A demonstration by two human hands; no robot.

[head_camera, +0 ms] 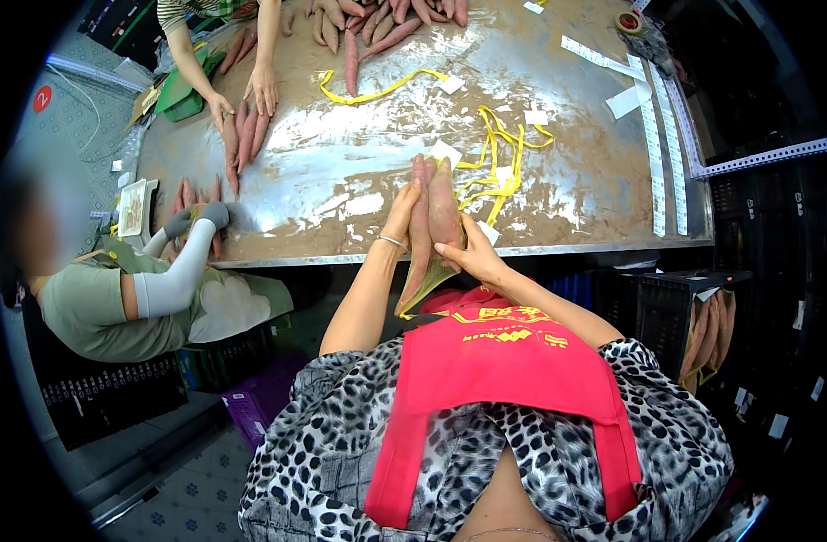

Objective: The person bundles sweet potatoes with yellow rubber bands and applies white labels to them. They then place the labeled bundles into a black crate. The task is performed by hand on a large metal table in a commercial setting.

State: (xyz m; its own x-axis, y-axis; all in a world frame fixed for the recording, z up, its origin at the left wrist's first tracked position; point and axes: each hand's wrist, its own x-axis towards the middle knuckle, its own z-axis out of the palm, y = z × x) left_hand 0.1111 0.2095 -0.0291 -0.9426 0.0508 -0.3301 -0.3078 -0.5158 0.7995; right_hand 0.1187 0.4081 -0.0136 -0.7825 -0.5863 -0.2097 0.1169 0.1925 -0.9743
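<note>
Just over the table's near edge, I hold a yellow mesh net bag [435, 272] with several long reddish sweet potatoes [443, 206] in it. My left hand [404, 211] presses along the left side of the bundle, a bangle on its wrist. On the right side, my right hand [477, 252] grips the bag with the thumb across the front. The net's bottom narrows to a tied-looking tip above my red apron. A white tag [445, 152] shows at the bag's far end. Right beside it lie several flat yellow net strips [515, 159] with white tags.
Sweet potatoes are heaped [386, 20] at the metal table's [359, 234] far side. Across the left, a co-worker's hands [261, 91] touch more roots; another person's gloved hands [213, 215] work nearer. Label strips [654, 149] lie right. A black crate [657, 318] holds bagged roots below.
</note>
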